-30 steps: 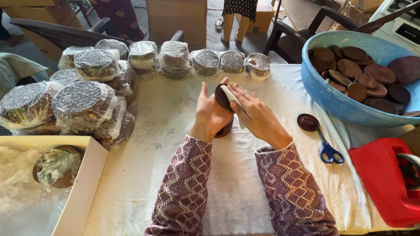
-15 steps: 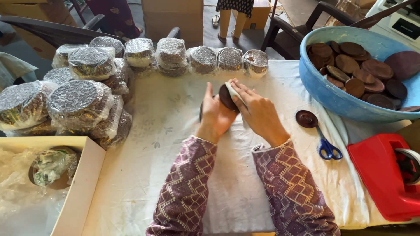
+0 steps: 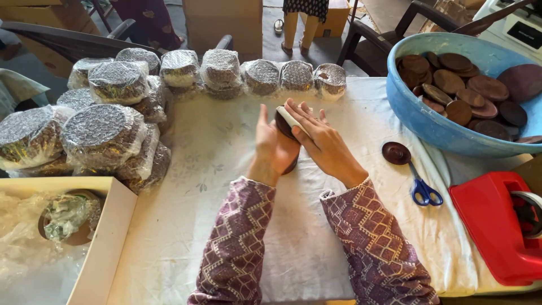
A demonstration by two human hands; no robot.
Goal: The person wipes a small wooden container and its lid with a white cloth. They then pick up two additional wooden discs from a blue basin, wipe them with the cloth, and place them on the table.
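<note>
Both hands meet at the middle of the white-covered table [image 3: 214, 186]. My left hand [image 3: 274, 148] cups the left side of a stack of dark brown round discs [image 3: 284, 125], fingers upright. My right hand [image 3: 320, 140] lies over the stack's top and right side and presses a strip of pale tape [image 3: 292, 120] across it. The lower part of the stack is hidden between my palms.
Several bubble-wrapped round bundles [image 3: 101, 133] are piled at the left and along the far edge. A blue tub [image 3: 429, 127] of brown discs stands right. A single disc [image 3: 396, 153], blue-handled scissors [image 3: 420, 186] and a red tape dispenser [image 3: 497, 223] lie right; an open box [image 3: 104, 248] lies near left.
Both hands with the disc stack have shifted slightly away from me. My right hand has slid further over the top, laying the tape strip down.
</note>
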